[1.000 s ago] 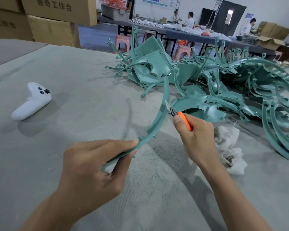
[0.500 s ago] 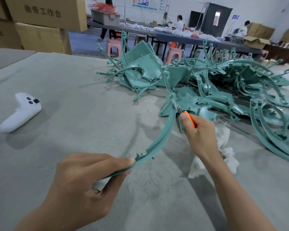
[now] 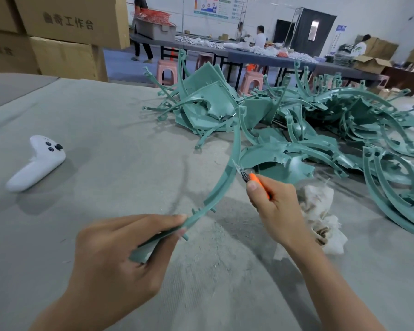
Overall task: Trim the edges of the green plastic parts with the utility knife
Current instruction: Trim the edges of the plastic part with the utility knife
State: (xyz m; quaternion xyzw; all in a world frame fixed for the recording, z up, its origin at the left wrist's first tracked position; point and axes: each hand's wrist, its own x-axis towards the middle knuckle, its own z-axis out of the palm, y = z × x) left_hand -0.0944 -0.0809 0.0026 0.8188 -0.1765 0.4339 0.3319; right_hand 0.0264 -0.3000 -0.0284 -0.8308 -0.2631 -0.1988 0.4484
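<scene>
My left hand (image 3: 120, 249) grips the near end of a long curved green plastic part (image 3: 227, 177), which arcs up and away above the grey table. My right hand (image 3: 276, 209) holds an orange utility knife (image 3: 257, 181); its blade touches the part's right edge about halfway along, where a thin pale sliver curls off. A large pile of green plastic parts (image 3: 308, 125) lies behind and to the right.
A white game controller (image 3: 37, 163) lies at the left on the grey felt table (image 3: 105, 139). A crumpled white cloth (image 3: 320, 218) sits right of my right hand. Cardboard boxes (image 3: 65, 37) stand at the back left. People work at distant tables.
The knife has slid along the curved part's edge and the part has shifted slightly in my left hand's grip. The camera view has moved a little.
</scene>
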